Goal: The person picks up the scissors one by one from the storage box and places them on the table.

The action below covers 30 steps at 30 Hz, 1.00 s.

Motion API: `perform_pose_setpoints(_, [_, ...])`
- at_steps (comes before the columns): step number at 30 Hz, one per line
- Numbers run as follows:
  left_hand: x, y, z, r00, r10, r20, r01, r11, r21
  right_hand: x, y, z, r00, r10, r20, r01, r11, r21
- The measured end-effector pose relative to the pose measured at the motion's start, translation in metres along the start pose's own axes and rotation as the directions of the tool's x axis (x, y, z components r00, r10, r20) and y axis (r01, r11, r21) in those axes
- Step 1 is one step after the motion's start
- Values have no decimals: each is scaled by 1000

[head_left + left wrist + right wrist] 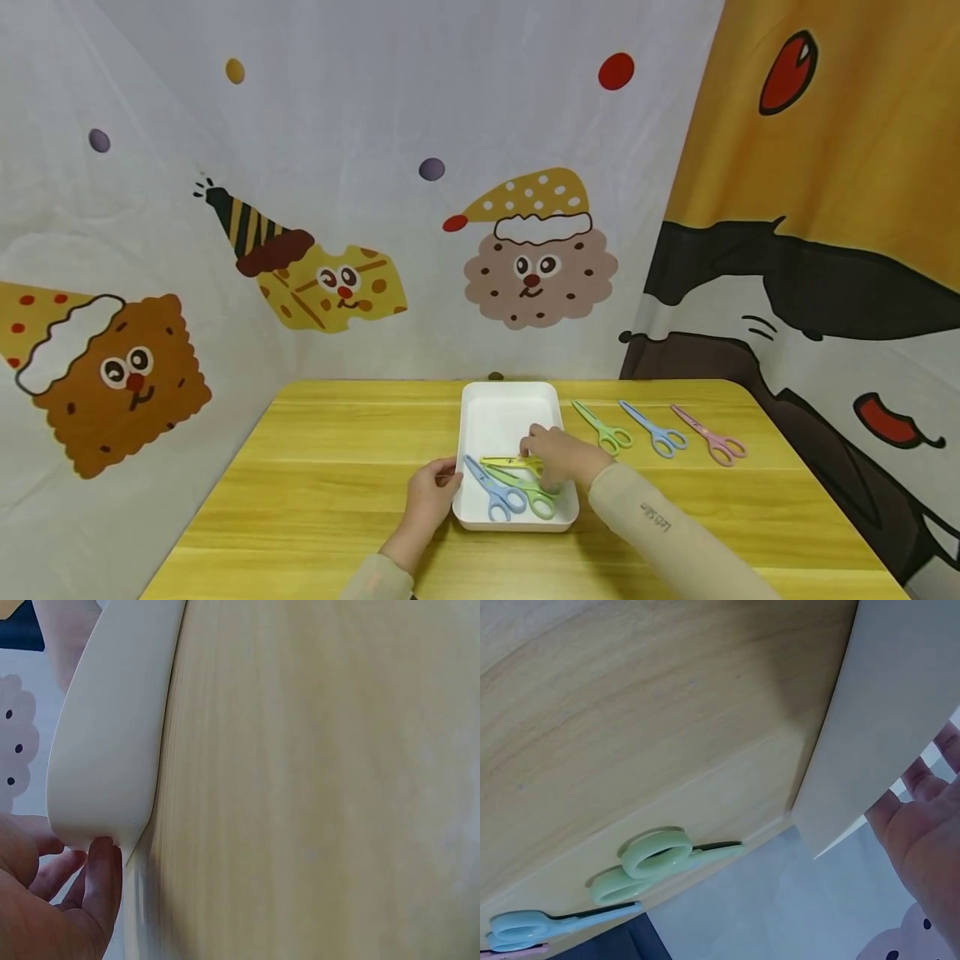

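A white tray stands on the table with blue scissors, green scissors and yellow scissors in its near half. My left hand grips the tray's left wall; the left wrist view shows thumb and fingers at its edge. My right hand reaches over the right wall, its fingers around the handle end of the yellow scissors, which they partly cover. In the right wrist view the fingertips of the right hand are hidden behind the tray wall.
Right of the tray, green scissors, blue scissors and pink scissors lie in a row on the wooden table. A cloth with cartoon figures hangs behind the table's far edge.
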State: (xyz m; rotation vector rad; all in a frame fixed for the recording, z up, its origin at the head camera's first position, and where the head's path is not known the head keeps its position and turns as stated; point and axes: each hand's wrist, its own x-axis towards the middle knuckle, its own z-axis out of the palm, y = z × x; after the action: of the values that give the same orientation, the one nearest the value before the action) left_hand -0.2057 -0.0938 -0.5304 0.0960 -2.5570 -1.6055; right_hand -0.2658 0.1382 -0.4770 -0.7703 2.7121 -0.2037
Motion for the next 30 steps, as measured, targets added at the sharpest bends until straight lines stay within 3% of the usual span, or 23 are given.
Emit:
perform_pose_setpoints(10, [0, 0, -1, 1000, 6, 2, -6, 1000, 0, -1, 0, -3, 998, 58, 29, -59, 997, 55])
perform_pose_setpoints(19, [0, 1, 0, 1000, -7, -1, 7, 1000, 9, -1, 2, -1, 999, 40, 19, -41, 997, 65])
perform_pose_setpoints(30, [0, 0, 1, 1000, -19, -1, 19, 1000, 10, 2, 9, 2, 991, -30, -128, 36, 999, 41])
